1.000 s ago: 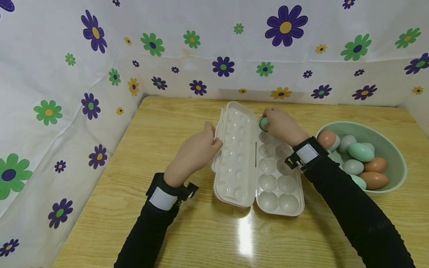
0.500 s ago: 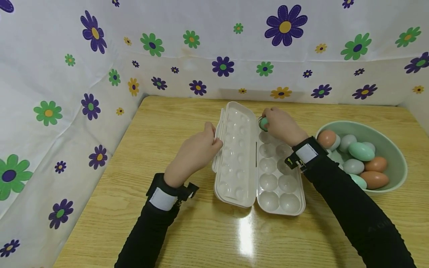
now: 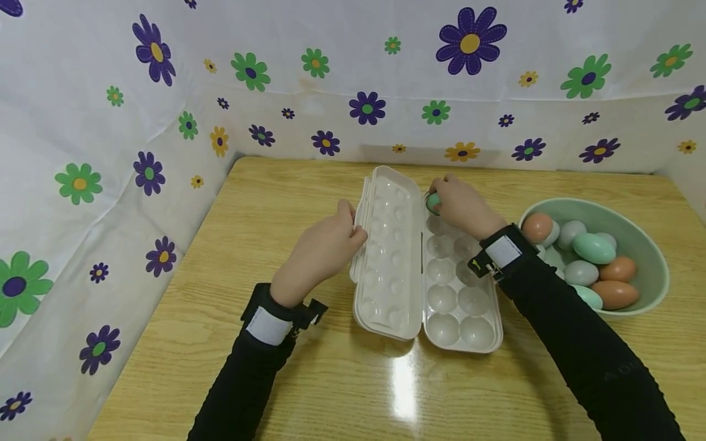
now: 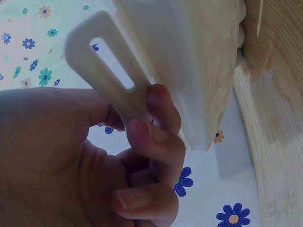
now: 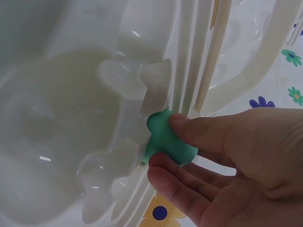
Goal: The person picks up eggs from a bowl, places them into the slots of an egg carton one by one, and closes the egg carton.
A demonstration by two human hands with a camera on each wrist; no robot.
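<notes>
Hardly anything has moved since the earlier frames: we find both hands, the egg and the carton in the same places, with only a faint drift of the whole head view.

Our right grip [image 3: 463,205] is clamped on a green egg [image 5: 165,139], thumb on one side and fingertips on the other. We see that egg at the far end of the white egg carton [image 3: 458,315], over the last of the cups [image 3: 441,271] in the row nearest the lid [image 3: 405,257]; how deep it sits we cannot tell, since the fingers and the carton's edge cover part of it.

Our left grip [image 3: 322,248] is closed on the outer edge of the opened lid, and the left wrist view shows thumb and fingers pinching a slotted flap [image 4: 97,75] there.

Well to the right of the lid we have a pale green bowl [image 3: 653,269] holding brown eggs [image 3: 614,295], greyish eggs [image 3: 581,272] and light green eggs [image 3: 594,248]. One of the light green ones is partly hidden by our right black sleeve [image 3: 573,343].

Carton and bowl stand on a wood-grained desk [image 3: 182,306], backed by white cloth [image 3: 336,27] printed with purple, green and yellow flowers.
</notes>
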